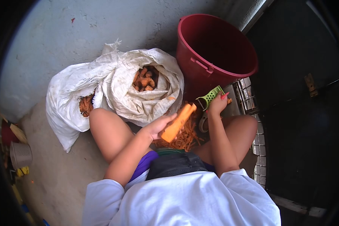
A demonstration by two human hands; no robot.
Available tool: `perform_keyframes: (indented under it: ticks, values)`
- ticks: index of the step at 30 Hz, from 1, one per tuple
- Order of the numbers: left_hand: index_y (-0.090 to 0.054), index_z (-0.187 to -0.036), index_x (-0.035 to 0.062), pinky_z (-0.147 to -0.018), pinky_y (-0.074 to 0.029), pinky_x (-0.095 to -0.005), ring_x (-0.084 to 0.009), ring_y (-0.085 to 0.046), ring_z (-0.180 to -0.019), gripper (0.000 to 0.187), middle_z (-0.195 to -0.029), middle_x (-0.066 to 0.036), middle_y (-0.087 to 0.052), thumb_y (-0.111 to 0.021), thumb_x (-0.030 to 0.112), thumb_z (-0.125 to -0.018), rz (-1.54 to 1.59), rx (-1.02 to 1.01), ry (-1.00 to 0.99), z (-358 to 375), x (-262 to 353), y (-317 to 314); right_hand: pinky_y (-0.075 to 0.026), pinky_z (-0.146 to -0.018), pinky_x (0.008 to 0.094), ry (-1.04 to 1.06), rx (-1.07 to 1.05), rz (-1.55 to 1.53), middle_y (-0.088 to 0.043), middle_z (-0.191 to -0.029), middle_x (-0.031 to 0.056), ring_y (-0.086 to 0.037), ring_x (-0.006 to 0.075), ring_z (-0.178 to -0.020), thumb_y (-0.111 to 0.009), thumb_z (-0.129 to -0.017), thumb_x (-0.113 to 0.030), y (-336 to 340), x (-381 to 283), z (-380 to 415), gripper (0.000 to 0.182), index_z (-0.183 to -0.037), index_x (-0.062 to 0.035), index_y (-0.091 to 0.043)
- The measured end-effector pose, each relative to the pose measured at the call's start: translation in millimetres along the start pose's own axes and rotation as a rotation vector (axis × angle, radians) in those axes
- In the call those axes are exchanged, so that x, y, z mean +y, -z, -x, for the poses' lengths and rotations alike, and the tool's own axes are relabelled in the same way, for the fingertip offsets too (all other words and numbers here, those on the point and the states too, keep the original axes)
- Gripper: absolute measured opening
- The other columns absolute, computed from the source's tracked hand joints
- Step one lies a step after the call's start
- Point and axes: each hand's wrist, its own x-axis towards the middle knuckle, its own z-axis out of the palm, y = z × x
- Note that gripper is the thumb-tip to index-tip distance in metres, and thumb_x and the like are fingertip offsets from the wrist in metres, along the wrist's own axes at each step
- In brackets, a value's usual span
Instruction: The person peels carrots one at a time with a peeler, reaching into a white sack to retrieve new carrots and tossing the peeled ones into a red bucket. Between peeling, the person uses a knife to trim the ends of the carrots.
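Note:
A peeled orange carrot (178, 123), forked at its upper end, lies in my left hand (164, 126), whose fingers wrap round its lower part. To the right, my right hand (218, 103) grips a green peeler (211, 97) with holes in its flat part; the peeler is apart from the carrot. Orange peelings (186, 137) are heaped between my legs, below the two hands. Beyond them an open white sack (118, 88) holds unpeeled orange-brown carrots (144, 79).
A large red tub (188, 56) stands at the back, right of the sack. Another white sack (66, 98) with orange peelings stands at the left. A dark panel (305, 124) and white grating (260, 150) are on the right. A grey basket (21, 154) sits far left.

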Motion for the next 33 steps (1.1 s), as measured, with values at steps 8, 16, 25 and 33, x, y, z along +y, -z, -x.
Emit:
perform_keyframes:
  ticks: [8, 16, 25, 33]
  values:
    - [-0.045, -0.11, 0.0059, -0.059, -0.049, -0.0329, -0.0196, -0.056, -0.075, 0.04, -0.088, -0.011, -0.056, -0.035, 0.038, -0.088, 0.096, 0.172, -0.115, -16.0, 2.7, 27.9, -0.035, -0.054, 0.0251, 0.155, -0.449, -0.124, -0.044, -0.065, 0.0008, -0.037, 0.0081, -0.06, -0.048, -0.084, -0.014, -15.1, -29.9, 82.3, 0.013, -0.079, -0.0015, -0.047]
    - [-0.05, -0.101, 0.0048, -0.067, -0.05, -0.0383, -0.0209, -0.057, -0.075, 0.035, -0.083, -0.009, -0.055, -0.043, 0.036, -0.085, 0.156, 0.197, -0.149, -3.3, 8.7, 20.4, -0.032, -0.048, 0.0225, -0.07, -0.391, -0.309, -0.042, -0.062, -0.0031, -0.035, 0.0048, -0.054, -0.047, -0.086, -0.015, -15.3, -32.1, 57.0, 0.016, -0.076, -0.0035, -0.045]
    - [-0.049, -0.102, 0.0048, -0.062, -0.049, -0.0373, -0.0205, -0.057, -0.072, 0.037, -0.084, -0.009, -0.057, -0.033, 0.035, -0.087, 0.165, 0.189, -0.135, -10.6, 3.4, 30.3, -0.037, -0.055, 0.0242, 0.187, -0.435, 0.007, -0.045, -0.063, 0.0027, -0.039, 0.0092, -0.059, -0.046, -0.086, -0.018, -10.8, -20.3, 68.0, 0.018, -0.08, -0.0012, -0.047]
    - [-0.05, -0.098, 0.0046, -0.066, -0.049, -0.0356, -0.0222, -0.058, -0.073, 0.033, -0.085, -0.01, -0.058, -0.034, 0.031, -0.088, 0.217, 0.17, -0.127, -18.1, -0.7, 33.7, -0.037, -0.049, 0.0209, -0.122, -0.57, -0.387, -0.049, -0.066, -0.0012, -0.043, 0.0048, -0.054, -0.046, -0.086, -0.012, -23.8, -66.7, 98.5, 0.01, -0.083, -0.0021, -0.047]
